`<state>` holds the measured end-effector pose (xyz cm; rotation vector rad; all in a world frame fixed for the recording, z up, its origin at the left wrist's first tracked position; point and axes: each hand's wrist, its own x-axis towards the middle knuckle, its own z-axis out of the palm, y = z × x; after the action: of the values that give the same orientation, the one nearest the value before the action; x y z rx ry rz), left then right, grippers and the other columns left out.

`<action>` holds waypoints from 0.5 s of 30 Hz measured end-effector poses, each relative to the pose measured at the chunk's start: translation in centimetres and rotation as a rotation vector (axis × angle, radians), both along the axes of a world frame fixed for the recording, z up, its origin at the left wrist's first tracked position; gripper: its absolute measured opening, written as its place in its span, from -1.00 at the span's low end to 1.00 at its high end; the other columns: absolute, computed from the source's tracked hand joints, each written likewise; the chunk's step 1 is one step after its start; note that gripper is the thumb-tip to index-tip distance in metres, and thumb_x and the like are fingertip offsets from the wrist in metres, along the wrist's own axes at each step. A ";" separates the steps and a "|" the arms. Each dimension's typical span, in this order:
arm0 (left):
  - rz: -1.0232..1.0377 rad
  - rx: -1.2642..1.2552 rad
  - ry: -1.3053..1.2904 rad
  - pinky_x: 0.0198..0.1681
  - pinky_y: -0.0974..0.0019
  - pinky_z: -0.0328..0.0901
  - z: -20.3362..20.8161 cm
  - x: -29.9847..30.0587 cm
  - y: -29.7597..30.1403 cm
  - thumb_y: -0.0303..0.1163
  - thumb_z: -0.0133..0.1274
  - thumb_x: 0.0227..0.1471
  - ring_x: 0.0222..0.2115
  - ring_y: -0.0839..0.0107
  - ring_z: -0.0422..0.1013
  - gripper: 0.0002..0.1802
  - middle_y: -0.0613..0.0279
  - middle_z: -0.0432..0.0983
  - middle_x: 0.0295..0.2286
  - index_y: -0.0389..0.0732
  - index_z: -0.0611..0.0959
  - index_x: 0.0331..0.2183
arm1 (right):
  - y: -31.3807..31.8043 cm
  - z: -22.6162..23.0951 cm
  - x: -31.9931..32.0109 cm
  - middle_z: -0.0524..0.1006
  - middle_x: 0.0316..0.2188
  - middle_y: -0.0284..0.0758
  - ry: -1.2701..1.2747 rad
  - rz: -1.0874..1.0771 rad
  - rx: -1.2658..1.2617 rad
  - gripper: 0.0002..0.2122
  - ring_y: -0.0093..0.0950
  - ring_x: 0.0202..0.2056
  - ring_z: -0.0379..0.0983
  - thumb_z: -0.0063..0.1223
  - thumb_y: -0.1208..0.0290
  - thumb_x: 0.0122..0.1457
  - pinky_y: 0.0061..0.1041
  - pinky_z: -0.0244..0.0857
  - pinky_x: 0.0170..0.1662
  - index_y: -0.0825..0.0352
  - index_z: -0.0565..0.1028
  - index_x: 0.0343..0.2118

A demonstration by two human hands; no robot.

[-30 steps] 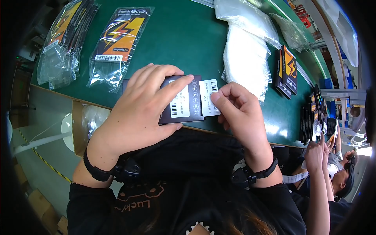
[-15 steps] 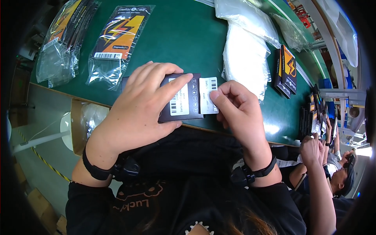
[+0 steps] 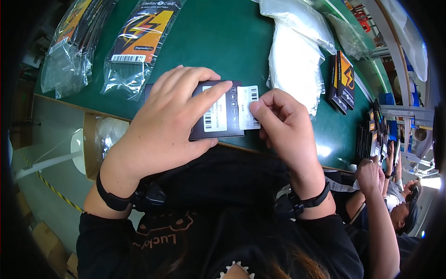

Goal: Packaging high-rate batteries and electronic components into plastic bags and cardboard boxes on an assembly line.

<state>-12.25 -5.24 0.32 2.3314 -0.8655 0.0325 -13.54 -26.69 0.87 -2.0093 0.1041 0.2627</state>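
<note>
Since the white paper label [image 3: 247, 108] seems flimsy, the right hand's [image 3: 286, 117] three-o'clock edge-pinch suits. The left hand [image 3: 162, 121] grips a flat black box [image 3: 234, 104].

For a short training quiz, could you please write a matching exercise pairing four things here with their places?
1. dark box
2. rightmost white label
3. translucent plastic bags
4. cardboard carton

A. on the table, beyond the right hand
B. under the left hand
C. past the table's near edge, at left
D. pinched in the right hand

Pairs: 1-B, 2-D, 3-A, 4-C
</note>
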 end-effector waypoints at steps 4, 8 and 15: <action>0.009 -0.002 -0.004 0.09 0.10 0.06 0.0 0.0 -0.1 -0.43 0.28 -0.44 -0.02 0.07 0.18 -0.18 0.14 0.26 -0.08 -0.13 0.43 0.01 | 0.0 0.1 0.1 0.37 -0.69 -0.51 -0.017 0.003 -0.037 -0.83 -0.76 -0.68 0.26 0.05 0.35 0.15 -0.76 0.05 -0.67 0.36 0.46 -0.45; 0.003 -0.012 0.008 0.08 0.10 0.06 0.3 0.0 -0.3 -0.43 0.26 -0.42 -0.02 0.07 0.19 -0.20 0.12 0.26 -0.08 -0.08 0.45 0.02 | 0.3 0.3 0.1 0.37 -0.70 -0.51 -0.011 -0.004 -0.043 -0.82 -0.76 -0.69 0.25 0.05 0.35 0.15 -0.76 0.04 -0.67 0.36 0.45 -0.46; -0.022 0.023 -0.008 0.07 0.10 0.06 0.7 0.0 -0.3 -0.42 0.22 -0.39 -0.03 0.06 0.19 -0.28 0.06 0.25 -0.10 -0.06 0.50 -0.02 | 0.7 0.4 0.4 0.36 -0.72 -0.50 -0.060 -0.014 -0.076 -0.79 -0.75 -0.69 0.23 0.09 0.35 0.12 -0.72 0.04 -0.64 0.39 0.44 -0.52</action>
<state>-12.26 -5.58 0.98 2.3441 -0.9000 0.0224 -13.11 -26.02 1.24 -2.0896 0.0908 0.1917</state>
